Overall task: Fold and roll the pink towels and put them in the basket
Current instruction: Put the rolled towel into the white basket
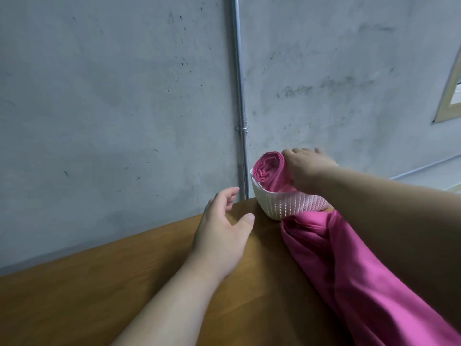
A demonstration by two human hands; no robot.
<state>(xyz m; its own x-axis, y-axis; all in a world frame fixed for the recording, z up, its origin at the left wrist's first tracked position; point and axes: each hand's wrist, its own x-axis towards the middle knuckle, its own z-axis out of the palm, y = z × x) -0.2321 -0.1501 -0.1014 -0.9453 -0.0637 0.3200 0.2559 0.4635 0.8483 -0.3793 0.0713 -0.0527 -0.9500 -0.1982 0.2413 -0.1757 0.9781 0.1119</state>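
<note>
right hand (pixel 308 172) fingers (pixel 290 156) gripping rolled towel (pixel 268 168) in basket (pixel 287 206) | left hand (pixel 222 236) fingers (pixel 232 193) wide

I see a brown wooden table (pixel 99 295) that runs up to a grey concrete wall (pixel 99 96). A white perforated basket (pixel 282 208) stands at its far edge. A loose pink towel (pixel 349 270) touches the basket's near side and lies rumpled across the wood, trailing toward the bottom right of my view.
</note>
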